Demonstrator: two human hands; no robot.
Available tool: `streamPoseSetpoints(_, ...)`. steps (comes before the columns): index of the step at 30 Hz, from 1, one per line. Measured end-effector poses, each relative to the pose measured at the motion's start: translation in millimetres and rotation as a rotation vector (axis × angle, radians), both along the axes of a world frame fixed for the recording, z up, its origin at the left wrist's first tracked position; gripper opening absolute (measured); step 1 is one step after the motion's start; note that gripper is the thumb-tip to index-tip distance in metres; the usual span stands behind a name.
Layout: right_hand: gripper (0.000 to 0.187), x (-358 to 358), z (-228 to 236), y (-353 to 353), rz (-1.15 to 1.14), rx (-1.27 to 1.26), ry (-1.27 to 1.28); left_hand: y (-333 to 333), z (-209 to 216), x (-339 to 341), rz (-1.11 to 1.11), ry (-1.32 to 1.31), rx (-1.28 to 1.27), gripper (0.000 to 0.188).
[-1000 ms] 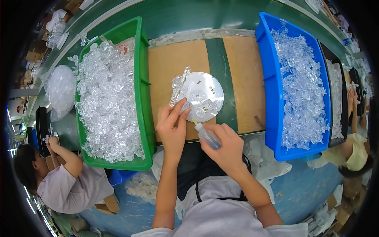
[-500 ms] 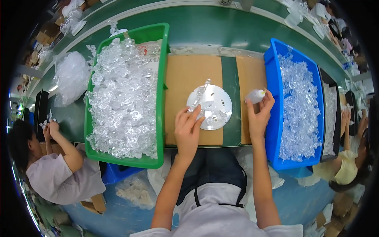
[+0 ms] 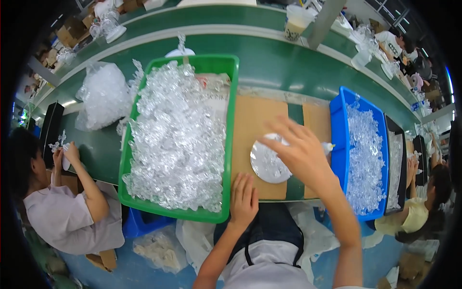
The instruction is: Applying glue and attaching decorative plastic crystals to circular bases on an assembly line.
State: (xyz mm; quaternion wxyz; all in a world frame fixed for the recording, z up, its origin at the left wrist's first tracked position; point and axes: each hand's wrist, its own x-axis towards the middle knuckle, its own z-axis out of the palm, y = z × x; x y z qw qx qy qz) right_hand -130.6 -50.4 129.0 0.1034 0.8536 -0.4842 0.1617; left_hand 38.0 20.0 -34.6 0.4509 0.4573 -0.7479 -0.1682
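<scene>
A round white disc (image 3: 261, 166) lies on the brown cardboard (image 3: 243, 130), with shiny clear bits on it that I cannot make out. Over the disc's upper right side reaches my right hand (image 3: 303, 154), blurred, its fingers spread and nothing visible in them. It hides part of the disc. Just beyond that wrist, beside the blue bin, a small squeeze bottle (image 3: 328, 147) with a yellow tip shows in part. My left hand (image 3: 244, 198) rests on the cardboard's near edge by the green bin, fingers stretched out, holding nothing.
On the left stands a large green bin (image 3: 232, 125) heaped with clear plastic pieces. A blue bin (image 3: 340, 130) of similar pieces stands at right, with a black tray (image 3: 403, 164) past it. A stuffed clear bag (image 3: 103, 96) lies far left. Co-workers sit at both sides.
My right hand has let go of the squeeze bottle and swung left over the disc. My left hand has drawn back from the disc to the near edge. The whole view has shifted.
</scene>
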Motion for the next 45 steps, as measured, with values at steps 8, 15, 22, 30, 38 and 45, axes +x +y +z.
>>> streamPoseSetpoints(8,0.011,-83,-14,-163,-0.098,0.226,0.449,4,2,-2,0.048,-0.018,-0.003,0.036)
streamPoseSetpoints(15,0.043,-52,3,-318,-0.468,0.083,-0.092,4,4,-1,0.046,-0.062,0.024,0.031)
streamPoseSetpoints(22,0.058,70,-43,-363,-0.438,0.33,-0.204,5,6,-5,0.05,-0.1,0.044,0.03)
streamPoseSetpoints(30,0.021,-120,-17,-299,-0.334,0.197,-0.198,3,12,-3,0.061,-0.008,0.074,0.031)
streamPoseSetpoints(38,0.028,-83,-22,-126,0.16,0.779,-0.189,-26,40,-13,-0.031,-0.008,0.199,0.039)
streamPoseSetpoints(45,0.029,2,10,-203,0.282,0.537,-0.033,-33,27,-5,-0.211,-0.248,0.143,0.041)
